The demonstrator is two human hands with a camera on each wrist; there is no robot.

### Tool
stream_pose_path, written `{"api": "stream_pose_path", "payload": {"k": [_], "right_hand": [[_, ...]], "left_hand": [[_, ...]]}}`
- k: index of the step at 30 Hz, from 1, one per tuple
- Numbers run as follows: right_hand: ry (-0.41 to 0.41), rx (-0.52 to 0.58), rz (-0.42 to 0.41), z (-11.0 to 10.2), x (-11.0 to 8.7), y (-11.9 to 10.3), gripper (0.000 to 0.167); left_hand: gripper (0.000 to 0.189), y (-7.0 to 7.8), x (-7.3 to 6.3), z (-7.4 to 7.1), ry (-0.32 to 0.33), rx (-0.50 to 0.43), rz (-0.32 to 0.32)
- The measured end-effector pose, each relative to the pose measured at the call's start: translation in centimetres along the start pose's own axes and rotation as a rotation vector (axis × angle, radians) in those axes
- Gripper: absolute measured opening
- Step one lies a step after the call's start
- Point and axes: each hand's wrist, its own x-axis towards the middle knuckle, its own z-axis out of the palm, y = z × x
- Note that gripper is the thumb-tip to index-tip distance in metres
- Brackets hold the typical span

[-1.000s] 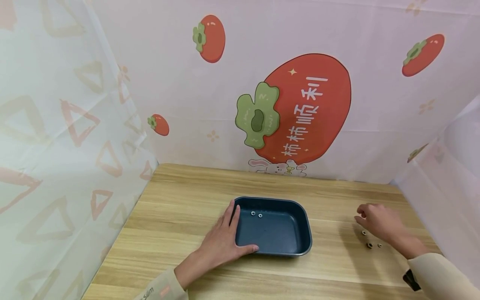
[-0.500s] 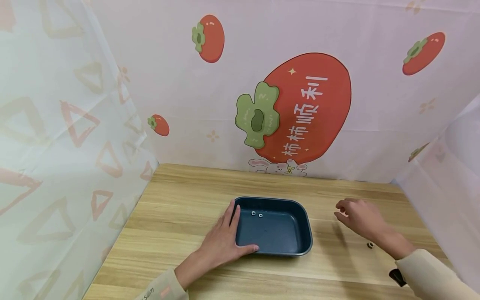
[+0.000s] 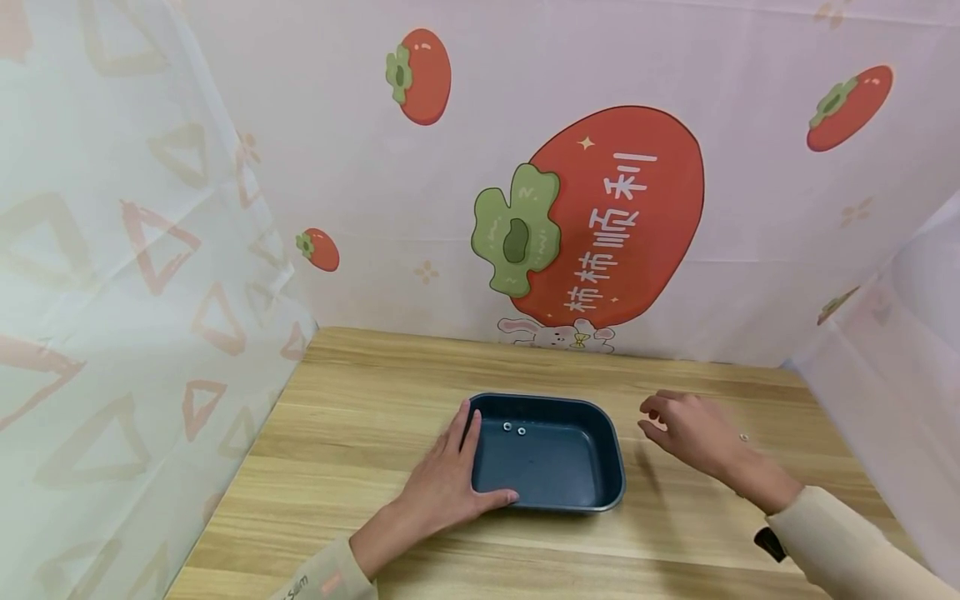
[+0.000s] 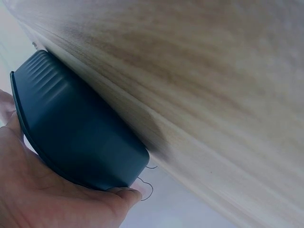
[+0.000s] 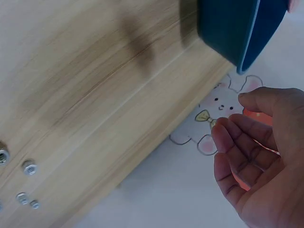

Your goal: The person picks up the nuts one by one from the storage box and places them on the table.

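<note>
A dark blue rectangular tray [image 3: 536, 475] sits on the wooden table, with two small metal nuts [image 3: 514, 429] inside near its back left corner. My left hand [image 3: 442, 483] grips the tray's left end, fingers stretched along the left rim and thumb on the front rim. In the left wrist view that hand [image 4: 57, 194] lies against the tray's outer wall [image 4: 80, 133]. To the right of the tray, my right hand [image 3: 690, 433] hovers over the table. Its fingers [image 5: 230, 137] are loosely bent in the right wrist view, the thumb stands apart from them, and nothing shows between.
Several loose metal nuts [image 5: 29, 167] of differing sizes lie on the table [image 5: 95, 104] to the right, mostly hidden by the right arm in the head view. A printed cloth backdrop [image 3: 360, 167] rises behind the table and along both sides.
My right hand has moved left, from above the loose nuts toward the tray's right side. The left hand and the tray have stayed put.
</note>
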Motion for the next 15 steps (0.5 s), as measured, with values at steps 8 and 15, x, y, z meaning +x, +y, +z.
{"api": "stream_pose_path", "payload": {"k": [8, 15], "right_hand": [[0.033, 0.004, -0.071, -0.1, 1.5, -2.3, 0.013], [0.013, 0.035, -0.108, 0.1, 2.9, -3.9, 0.016]], "left_hand": [[0.128, 0.0, -0.1, 0.0, 0.002, 0.0, -0.002], [0.128, 0.0, 0.0, 0.1, 0.005, -0.003, 0.0]]}}
